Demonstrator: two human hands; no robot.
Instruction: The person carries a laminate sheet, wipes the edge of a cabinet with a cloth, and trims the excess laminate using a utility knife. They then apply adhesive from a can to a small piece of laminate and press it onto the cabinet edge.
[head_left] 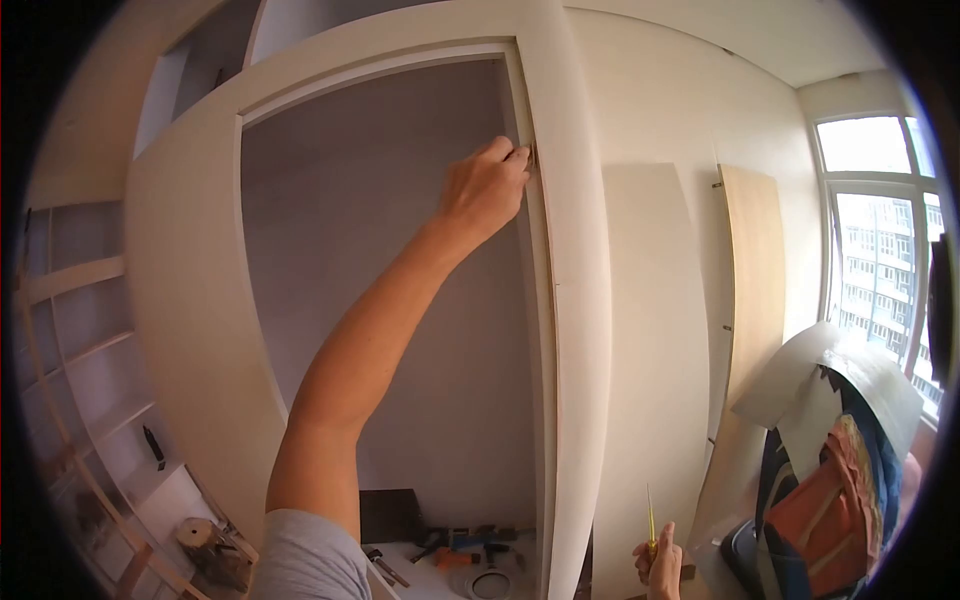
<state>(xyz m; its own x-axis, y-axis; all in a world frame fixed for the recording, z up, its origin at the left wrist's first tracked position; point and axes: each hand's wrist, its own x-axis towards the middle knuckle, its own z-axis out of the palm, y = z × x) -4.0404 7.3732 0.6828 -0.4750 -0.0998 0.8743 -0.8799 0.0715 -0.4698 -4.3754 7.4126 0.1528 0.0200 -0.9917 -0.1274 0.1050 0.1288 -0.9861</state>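
Note:
My left hand reaches up to the right upright of a white cabinet frame. Its fingers are pinched together against the inner edge of the opening, by a small dark spot; what sits between the fingertips is too small to make out. Low on the right, my right hand is closed round a slim screwdriver with a yellow handle. The screwdriver's thin shaft points upward, apart from the frame, and its lower handle is hidden in the fingers.
Inside the cabinet, several tools lie on the bottom beside a dark panel. Panels lean against the right wall. A covered heap stands near the window. Open shelves line the left side.

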